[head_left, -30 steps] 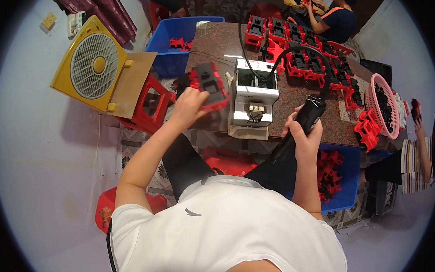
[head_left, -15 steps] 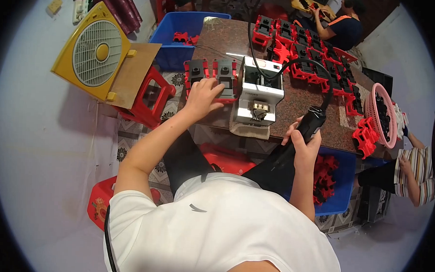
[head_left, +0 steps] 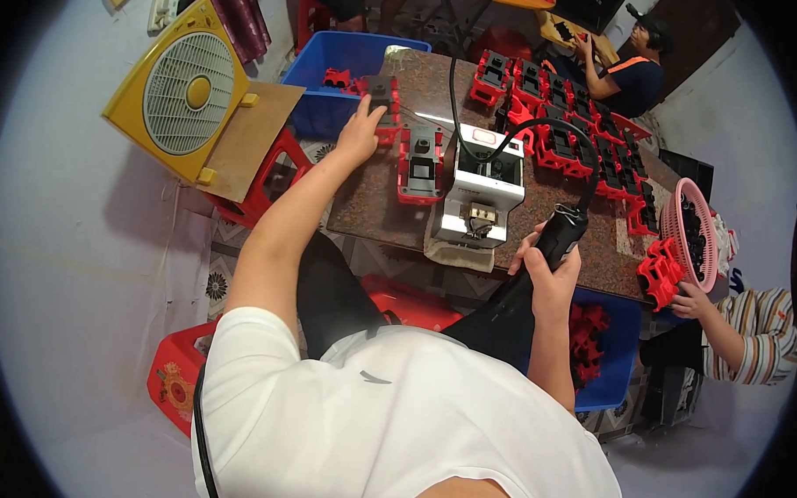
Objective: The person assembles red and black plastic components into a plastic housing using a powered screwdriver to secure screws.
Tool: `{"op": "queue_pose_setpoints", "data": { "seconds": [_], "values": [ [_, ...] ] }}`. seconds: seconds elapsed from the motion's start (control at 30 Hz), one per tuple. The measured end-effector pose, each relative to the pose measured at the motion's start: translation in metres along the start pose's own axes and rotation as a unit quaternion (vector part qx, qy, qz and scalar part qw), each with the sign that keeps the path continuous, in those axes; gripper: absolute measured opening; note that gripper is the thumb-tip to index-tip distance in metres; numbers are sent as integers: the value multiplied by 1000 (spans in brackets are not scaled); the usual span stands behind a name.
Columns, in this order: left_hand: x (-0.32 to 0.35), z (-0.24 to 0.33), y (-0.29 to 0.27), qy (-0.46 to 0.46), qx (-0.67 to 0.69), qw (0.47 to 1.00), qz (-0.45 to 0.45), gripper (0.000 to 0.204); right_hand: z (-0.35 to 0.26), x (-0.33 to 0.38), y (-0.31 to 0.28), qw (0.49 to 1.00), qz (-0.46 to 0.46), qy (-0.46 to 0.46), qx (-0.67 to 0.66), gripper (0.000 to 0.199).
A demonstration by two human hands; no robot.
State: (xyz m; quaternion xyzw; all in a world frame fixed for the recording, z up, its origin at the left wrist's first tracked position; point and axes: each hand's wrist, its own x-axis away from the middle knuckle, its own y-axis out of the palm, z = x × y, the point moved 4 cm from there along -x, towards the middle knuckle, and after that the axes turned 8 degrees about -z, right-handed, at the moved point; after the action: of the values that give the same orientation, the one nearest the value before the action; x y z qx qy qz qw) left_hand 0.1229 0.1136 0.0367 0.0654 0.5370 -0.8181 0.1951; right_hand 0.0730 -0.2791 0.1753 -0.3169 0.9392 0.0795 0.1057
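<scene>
My left hand (head_left: pixel 359 135) reaches to the table's far left corner, its fingers on a red and black plastic part (head_left: pixel 384 92) beside the blue bin. A second red and black part (head_left: pixel 421 162) lies nearer, left of a white screw feeder (head_left: pixel 484 192) on a cloth. Close to the table's front edge, my right hand (head_left: pixel 551 267) is wrapped round a black electric screwdriver (head_left: pixel 564 230). Its black cable arches up over the feeder. The driver's lower end is hard to make out against my dark trousers.
Rows of red and black parts (head_left: pixel 556 145) cover the table's right side. A pink basket (head_left: pixel 684 233) holds black pieces; a striped-sleeved person beside it touches red parts (head_left: pixel 659 271). Blue bins (head_left: pixel 307 114) stand left and below right. A yellow fan (head_left: pixel 180 92) is at left; another person sits behind.
My left hand has moved away from me with one part, parting it from the other beside the feeder. My right hand keeps the screwdriver. The striped-sleeved person's hand has reached the red parts.
</scene>
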Motion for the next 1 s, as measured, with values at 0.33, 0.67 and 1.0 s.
{"op": "queue_pose_setpoints", "data": {
  "seconds": [0.33,0.67,1.0],
  "values": [
    [3,92,-2,152,110,975,120,30,6,10,-5,998,42,34,-13,29],
    [22,87,-60,129,86,970,187,31,12,-15,18,1000,-8,16,20,31],
    [-78,-231,-263,-249,70,914,312,31,6,-28,26,998,53,21,40,34]
  ]
}}
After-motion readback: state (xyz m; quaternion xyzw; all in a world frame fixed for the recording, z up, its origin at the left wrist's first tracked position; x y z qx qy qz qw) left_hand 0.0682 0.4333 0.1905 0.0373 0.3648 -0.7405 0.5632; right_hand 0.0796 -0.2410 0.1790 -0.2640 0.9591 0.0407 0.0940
